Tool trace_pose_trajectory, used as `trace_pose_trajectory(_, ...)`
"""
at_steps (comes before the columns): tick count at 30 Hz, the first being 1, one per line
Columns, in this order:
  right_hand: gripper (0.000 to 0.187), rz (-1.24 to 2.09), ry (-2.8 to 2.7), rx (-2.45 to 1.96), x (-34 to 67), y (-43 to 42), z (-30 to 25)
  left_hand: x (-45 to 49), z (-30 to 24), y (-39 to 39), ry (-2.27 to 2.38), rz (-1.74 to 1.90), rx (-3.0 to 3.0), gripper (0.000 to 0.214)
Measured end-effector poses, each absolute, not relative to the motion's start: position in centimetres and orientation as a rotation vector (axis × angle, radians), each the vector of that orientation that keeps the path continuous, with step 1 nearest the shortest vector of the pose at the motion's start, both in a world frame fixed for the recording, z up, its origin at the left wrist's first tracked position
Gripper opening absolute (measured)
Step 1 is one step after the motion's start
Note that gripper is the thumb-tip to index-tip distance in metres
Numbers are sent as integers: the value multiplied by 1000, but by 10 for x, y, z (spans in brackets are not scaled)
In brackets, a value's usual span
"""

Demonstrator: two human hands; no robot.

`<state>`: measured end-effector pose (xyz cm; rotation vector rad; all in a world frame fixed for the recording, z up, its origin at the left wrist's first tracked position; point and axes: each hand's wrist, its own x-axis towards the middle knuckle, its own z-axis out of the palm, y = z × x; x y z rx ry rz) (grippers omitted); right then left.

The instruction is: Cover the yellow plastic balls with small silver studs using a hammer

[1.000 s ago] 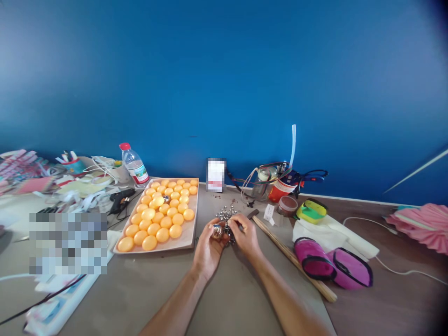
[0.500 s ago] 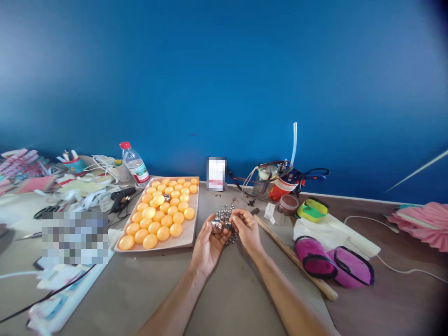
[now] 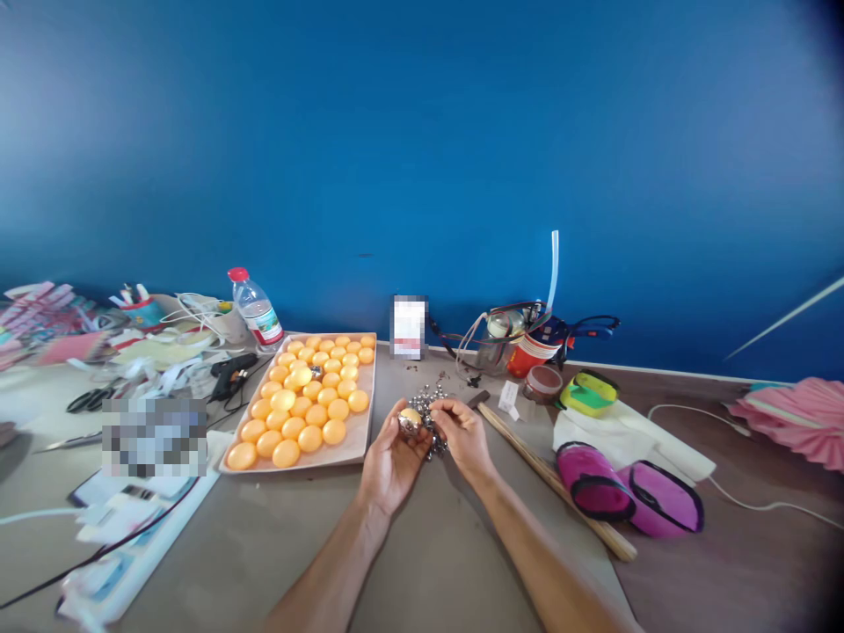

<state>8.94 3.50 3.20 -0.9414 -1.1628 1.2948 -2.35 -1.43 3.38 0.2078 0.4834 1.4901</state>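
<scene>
In my left hand (image 3: 394, 457) rests an orange ball (image 3: 411, 417) partly covered with small shiny silver pieces; its bare orange side faces up. My right hand (image 3: 462, 432) is just to the right of it, thumb and forefinger pinched together over the pile. Whatever those fingers hold is too small to make out. Behind and between both hands lies a heap of small silver beads or studs (image 3: 432, 400) on the table. At the left a shallow white tray (image 3: 360, 431) carries many plain orange balls (image 3: 286, 453), and one silver-covered ball (image 3: 316, 373) sits among them.
A hammer with a wooden handle (image 3: 554, 479) lies right of my hands, beside purple pouches (image 3: 597, 482) and a white cloth (image 3: 659, 440). A water bottle (image 3: 257, 312) stands behind the tray. Scissors, a glue gun (image 3: 230, 374) and a power strip (image 3: 145, 545) crowd the left.
The ball in my left hand has turned, so a bare orange patch now shows where silver faced up. My right fingers have shifted slightly left and remain pinched.
</scene>
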Motion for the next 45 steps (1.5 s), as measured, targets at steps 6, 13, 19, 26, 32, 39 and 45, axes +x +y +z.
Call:
trace_pose_trajectory(6, 19, 1414, -1132, -871, 90, 34, 35, -23, 35, -13, 481, 1481, 171, 35)
trace_pose_trajectory(13, 17, 1451, -1099, -831, 88, 33, 36, -22, 35, -13, 507, 1482, 184, 38)
trace_pose_trajectory(19, 8, 1318, -1275, -865, 89, 32, 37, -23, 36, -13, 511, 1475, 155, 36)
trace_pose_trajectory(26, 5, 1316, -1388, -871, 88, 30, 39, -23, 35, -12, 506, 1467, 171, 35)
trace_pose_trajectory(32, 7, 1462, -1304, -898, 87, 29, 37, -22, 35, -13, 502, 1495, 200, 35)
trace_pose_trajectory(39, 8, 1594, -1229, -850, 88, 29, 39, -22, 37, -13, 500, 1506, 216, 33)
trace_pose_trajectory(45, 11, 1611, -1220, -861, 89, 30, 36, -21, 36, -13, 509, 1523, 257, 31)
